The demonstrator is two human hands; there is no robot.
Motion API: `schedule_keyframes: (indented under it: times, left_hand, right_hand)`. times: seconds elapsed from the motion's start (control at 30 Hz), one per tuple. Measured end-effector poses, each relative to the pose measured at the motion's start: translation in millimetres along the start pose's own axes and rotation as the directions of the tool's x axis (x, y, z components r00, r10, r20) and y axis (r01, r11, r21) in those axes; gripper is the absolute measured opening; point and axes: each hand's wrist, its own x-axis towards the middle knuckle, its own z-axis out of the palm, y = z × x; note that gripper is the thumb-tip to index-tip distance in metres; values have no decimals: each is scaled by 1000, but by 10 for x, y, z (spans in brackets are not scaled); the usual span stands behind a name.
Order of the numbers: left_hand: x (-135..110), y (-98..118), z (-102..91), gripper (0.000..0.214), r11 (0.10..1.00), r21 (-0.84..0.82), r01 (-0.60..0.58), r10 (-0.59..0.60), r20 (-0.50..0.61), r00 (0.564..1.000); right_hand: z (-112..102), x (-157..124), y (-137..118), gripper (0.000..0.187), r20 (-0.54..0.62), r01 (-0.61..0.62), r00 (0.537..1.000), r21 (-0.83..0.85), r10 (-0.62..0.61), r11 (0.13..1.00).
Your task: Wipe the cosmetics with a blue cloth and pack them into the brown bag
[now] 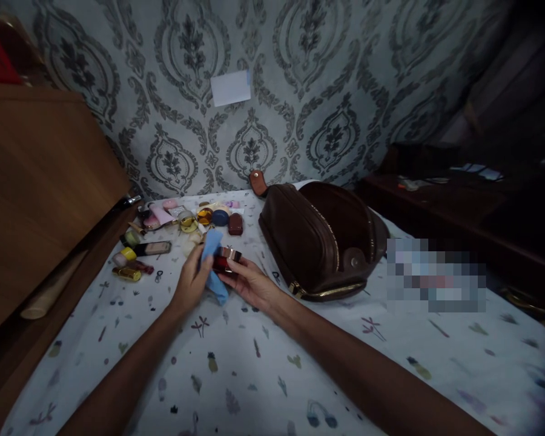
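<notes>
The left hand (191, 280) grips a blue cloth (213, 266), pressing it against the red jar (224, 261), which the right hand (251, 283) clasps steady, a brown bag (318, 239) just right of both hands.

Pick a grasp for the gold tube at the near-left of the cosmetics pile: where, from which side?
I'd pinch the gold tube across its middle, from above and the near side. It lies flat, long axis left to right; bare sheet in front leaves room for fingers, while a dark red tube crowds its far side.
</notes>
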Motion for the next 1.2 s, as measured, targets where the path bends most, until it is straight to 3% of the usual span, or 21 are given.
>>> schedule_keyframes:
  times: [0.1, 0.2, 0.27, 0.37, 0.5, 0.73, 0.93, 1.1, 1.2]
  left_hand:
    - [-34, -5, 25, 40, 979, 107, -173, 157, 146, 977]
    - [-45, -31, 25, 38, 964, 154, -216, 187, 184, 965]
    - [-39, -44, 10, 33, 962, 168, -215, 190, 155, 970]
    - [-21, -36, -23, 26, 962, 162, -219, 209, 72, 975]
    - [0, 6, -63, 21, 969, 160, -190, 199, -44, 979]
    - [-14, 20, -53, 28, 972, 175, -155, 174, -101, 980]
    - [-37, 4, -25, 14, 968, 179, -176, 199, -119, 973]
    - [-57, 7, -27, 35, 933, 182, -309, 297, 94, 950]
    - [-44, -1, -36, 35, 945, 138, -296, 279, 130, 952]
  right_hand:
    - [-22, -1, 3, 39, -7, 18, 1000, -41, -19, 999]
    - [-46, 11, 14, 31, -27, -28, 999, -41, 27, 999]
    - [-62, 28, 8, 30, -23, -99, 995, -15, 98, 995]
    - [-77, 49, -18, 47, 44, -199, 979, -6, 199, 980]
    - [-77, 47, -28, 56, 93, -254, 961, -66, 260, 965]
    - [-31, 11, -25, 30, -1, -130, 991, -26, 130, 991]
    - [-28, 5, -54, 28, -8, -112, 994, -30, 112, 993]
    - [-51, 26, -30, 33, -4, -37, 999, -72, 37, 997]
    - [-56, 27, -14, 37, 6, -7, 1000, -88, 8, 996]
